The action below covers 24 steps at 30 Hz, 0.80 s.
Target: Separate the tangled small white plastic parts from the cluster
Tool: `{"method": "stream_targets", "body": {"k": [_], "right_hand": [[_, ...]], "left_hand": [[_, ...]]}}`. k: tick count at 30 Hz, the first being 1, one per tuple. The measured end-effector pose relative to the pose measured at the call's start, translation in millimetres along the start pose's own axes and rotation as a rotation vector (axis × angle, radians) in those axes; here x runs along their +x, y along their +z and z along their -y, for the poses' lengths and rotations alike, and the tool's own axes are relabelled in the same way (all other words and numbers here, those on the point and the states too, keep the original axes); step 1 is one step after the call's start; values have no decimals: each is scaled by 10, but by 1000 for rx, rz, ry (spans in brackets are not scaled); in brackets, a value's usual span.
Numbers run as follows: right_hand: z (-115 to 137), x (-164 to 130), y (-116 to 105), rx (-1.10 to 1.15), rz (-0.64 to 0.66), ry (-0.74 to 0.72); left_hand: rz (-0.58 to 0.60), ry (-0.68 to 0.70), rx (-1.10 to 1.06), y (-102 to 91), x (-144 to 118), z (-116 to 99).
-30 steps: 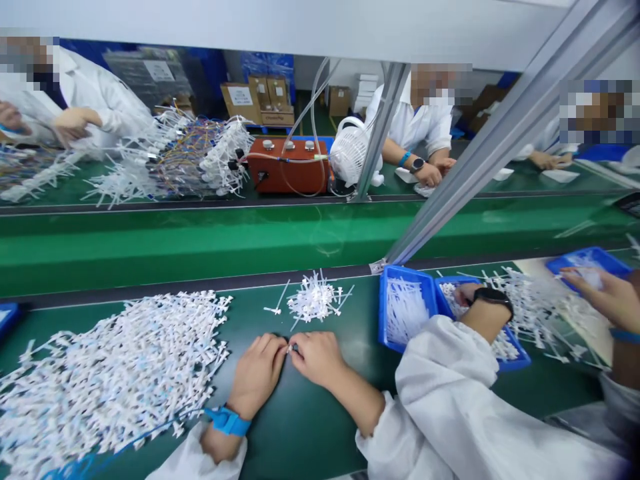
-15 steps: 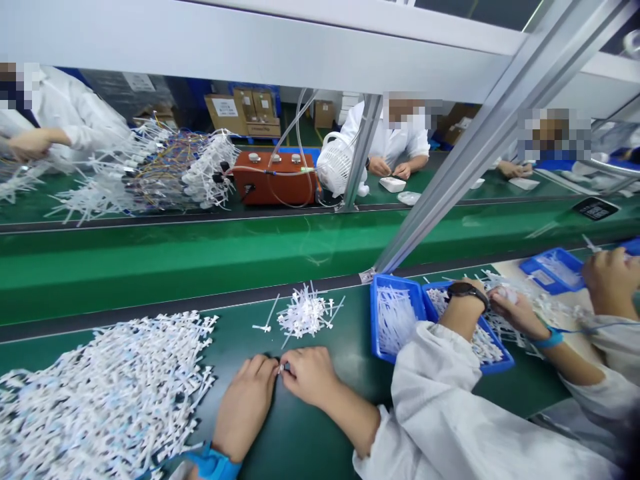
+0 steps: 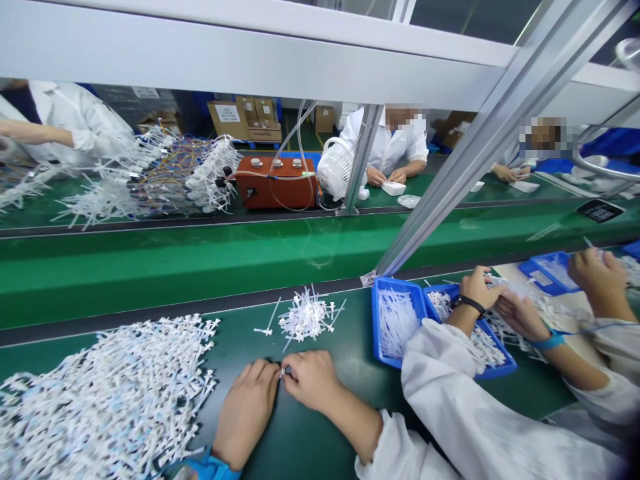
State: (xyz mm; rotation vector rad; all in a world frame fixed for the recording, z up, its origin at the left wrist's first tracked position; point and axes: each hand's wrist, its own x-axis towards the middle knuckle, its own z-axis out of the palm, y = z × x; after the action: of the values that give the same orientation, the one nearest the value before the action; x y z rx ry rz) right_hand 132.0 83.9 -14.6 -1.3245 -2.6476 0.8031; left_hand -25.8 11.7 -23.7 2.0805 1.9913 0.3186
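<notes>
My left hand [image 3: 249,405], with a blue strap at its wrist, rests low over the green table with its fingers closed. Its fingertips meet those of my right hand [image 3: 313,380], also closed in a pinch. Between them shows a tiny white plastic piece [image 3: 283,371], mostly covered by the fingers, so its full shape is hidden. Just beyond the hands lies a small pile of white plastic pieces with thin stems [image 3: 305,315]. One single stemmed piece [image 3: 267,329] lies to the left of that pile. A large heap of white and pale blue pieces [image 3: 110,393] spreads to my left.
Right of my hands stand a blue bin of white strips [image 3: 400,323] and a bin of small white parts [image 3: 490,347]. A co-worker's sleeve [image 3: 450,400] reaches close by. A metal post [image 3: 440,167] slants up from the table's far edge; wired bundles [image 3: 175,173] lie across.
My hands keep their pinch in almost the same place. On the right, a co-worker's watch hand has turned and moved up toward another hand. The view has tilted slightly.
</notes>
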Motion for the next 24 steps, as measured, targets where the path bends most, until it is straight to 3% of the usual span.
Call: {"method": "stream_targets", "body": {"k": [8,24], "right_hand": [[-6,-1,3,-15,-7,-6],[-8,-5,-3,-1,-8,-12]], "left_hand": [[-88,16,-22,18,-18,-1],[-11,-19,-45,26,-5,9]]}}
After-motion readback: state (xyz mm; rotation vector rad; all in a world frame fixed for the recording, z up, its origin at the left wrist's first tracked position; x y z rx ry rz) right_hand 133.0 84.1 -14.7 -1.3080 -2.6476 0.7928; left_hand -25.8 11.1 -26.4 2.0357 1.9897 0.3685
